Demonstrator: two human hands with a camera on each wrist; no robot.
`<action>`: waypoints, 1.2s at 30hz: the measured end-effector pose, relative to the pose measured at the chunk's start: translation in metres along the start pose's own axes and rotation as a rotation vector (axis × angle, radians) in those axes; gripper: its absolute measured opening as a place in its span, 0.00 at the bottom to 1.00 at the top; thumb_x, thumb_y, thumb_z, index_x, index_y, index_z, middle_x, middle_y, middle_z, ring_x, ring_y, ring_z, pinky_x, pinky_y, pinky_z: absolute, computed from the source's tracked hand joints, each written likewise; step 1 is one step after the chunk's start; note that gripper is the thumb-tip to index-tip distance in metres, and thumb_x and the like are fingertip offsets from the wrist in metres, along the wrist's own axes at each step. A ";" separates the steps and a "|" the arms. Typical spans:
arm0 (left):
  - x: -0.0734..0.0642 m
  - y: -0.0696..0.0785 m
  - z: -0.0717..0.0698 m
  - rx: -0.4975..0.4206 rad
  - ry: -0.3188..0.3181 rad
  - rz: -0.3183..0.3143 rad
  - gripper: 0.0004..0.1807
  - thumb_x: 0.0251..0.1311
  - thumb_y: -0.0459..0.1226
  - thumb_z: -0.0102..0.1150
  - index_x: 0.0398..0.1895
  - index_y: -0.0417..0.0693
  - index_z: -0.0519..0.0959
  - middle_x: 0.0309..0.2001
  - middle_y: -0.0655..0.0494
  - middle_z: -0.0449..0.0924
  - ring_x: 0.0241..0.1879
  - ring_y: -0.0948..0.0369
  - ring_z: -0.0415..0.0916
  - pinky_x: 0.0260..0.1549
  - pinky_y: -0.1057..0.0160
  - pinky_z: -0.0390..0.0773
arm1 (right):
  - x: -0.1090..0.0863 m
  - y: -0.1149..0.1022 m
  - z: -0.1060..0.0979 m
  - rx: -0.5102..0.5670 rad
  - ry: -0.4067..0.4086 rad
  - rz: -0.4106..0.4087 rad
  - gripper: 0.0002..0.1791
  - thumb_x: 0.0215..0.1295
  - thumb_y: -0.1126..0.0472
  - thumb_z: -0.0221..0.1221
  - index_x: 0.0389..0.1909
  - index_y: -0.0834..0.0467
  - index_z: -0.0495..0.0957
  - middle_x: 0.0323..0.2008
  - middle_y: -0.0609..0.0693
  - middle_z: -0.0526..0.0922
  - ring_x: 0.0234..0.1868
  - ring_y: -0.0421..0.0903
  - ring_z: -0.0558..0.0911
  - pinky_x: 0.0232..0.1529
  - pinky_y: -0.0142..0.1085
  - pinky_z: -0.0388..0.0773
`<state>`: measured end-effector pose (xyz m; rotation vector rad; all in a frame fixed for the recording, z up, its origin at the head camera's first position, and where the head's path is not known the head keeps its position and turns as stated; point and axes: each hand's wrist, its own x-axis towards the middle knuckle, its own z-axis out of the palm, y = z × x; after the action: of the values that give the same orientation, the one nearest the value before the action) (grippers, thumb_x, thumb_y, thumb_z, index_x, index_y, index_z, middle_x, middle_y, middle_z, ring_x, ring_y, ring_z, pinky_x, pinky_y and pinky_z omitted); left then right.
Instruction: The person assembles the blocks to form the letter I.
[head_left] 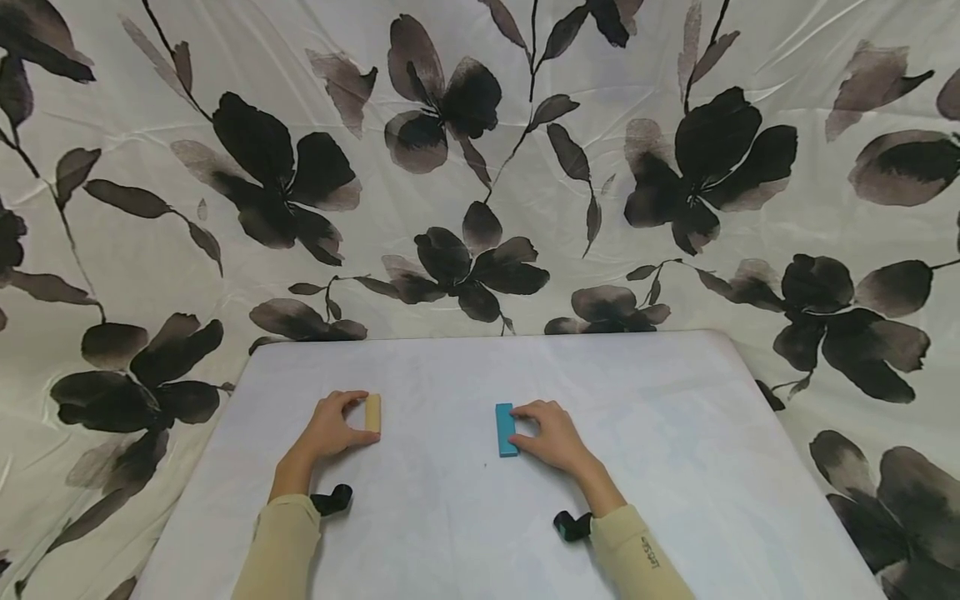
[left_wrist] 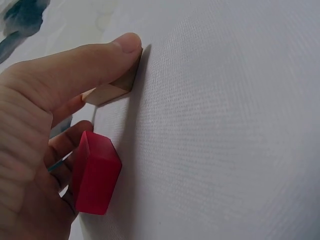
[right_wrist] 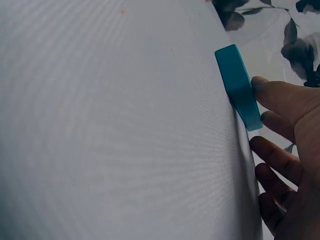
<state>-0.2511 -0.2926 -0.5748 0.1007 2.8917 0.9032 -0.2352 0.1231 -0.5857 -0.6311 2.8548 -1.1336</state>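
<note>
My left hand (head_left: 330, 427) pinches a yellow, plain-wood block (head_left: 372, 414) lengthwise, index finger at its far end and thumb at its near end. In the left wrist view the thumb covers much of that wooden block (left_wrist: 114, 91). A red block (left_wrist: 97, 175) appears there in front of the curled lower fingers; the head view hides it. To the right, my right hand (head_left: 553, 435) holds a blue block (head_left: 506, 430) by thumb and index finger along its right side. In the right wrist view the blue block (right_wrist: 237, 85) stands against the white surface, the other fingers bent loosely below.
Both hands are over a white-covered table (head_left: 450, 517). Behind it hangs a floral cloth (head_left: 585, 200) that meets the table's far edge. A black wrist camera (head_left: 333, 500) sits at the left cuff, and another black camera (head_left: 572, 526) at the right cuff.
</note>
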 end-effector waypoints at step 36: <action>-0.015 0.045 0.010 -0.030 0.066 0.116 0.47 0.37 0.47 0.81 0.63 0.40 0.71 0.42 0.50 0.74 0.46 0.49 0.68 0.45 0.48 0.68 | 0.001 0.000 0.000 0.015 -0.006 0.013 0.23 0.56 0.51 0.70 0.53 0.52 0.82 0.52 0.48 0.80 0.52 0.50 0.74 0.55 0.50 0.65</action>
<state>-0.2336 -0.2509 -0.5560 0.2425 2.9583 0.9873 -0.2358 0.1228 -0.5860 -0.6139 2.8382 -1.1484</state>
